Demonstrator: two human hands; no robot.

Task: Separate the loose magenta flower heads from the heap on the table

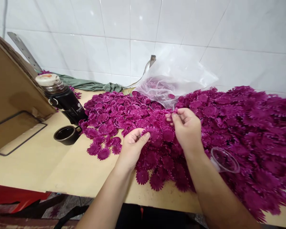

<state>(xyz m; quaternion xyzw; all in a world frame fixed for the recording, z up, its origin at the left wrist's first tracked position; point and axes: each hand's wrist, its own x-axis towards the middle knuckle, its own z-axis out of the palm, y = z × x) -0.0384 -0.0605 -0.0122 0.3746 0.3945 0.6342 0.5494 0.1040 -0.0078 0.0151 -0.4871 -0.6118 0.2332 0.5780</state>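
Between thumb and fingers, my left hand (134, 143) pinches a magenta artificial flower head (153, 133). To its right and a little farther off, my right hand (187, 127) is closed with thumb and fingertips together on a small magenta piece (174, 111), too small to identify. Under and around both hands spreads a heap of similar magenta flower heads (124, 111), with a taller mound (252, 133) on the right. A clear plastic cup (225, 160) lies among the flowers beside my right forearm. Behind the hands stands a clear plastic bag (178, 73) with magenta pieces inside.
A black thermos (68, 103) and a dark cup (66, 135) stand left of the heap. A cardboard box (16, 92) and bent black wire frame (21, 133) occupy the table's (50, 165) left end. Green cloth (85, 83) lies along the tiled wall (85, 31).
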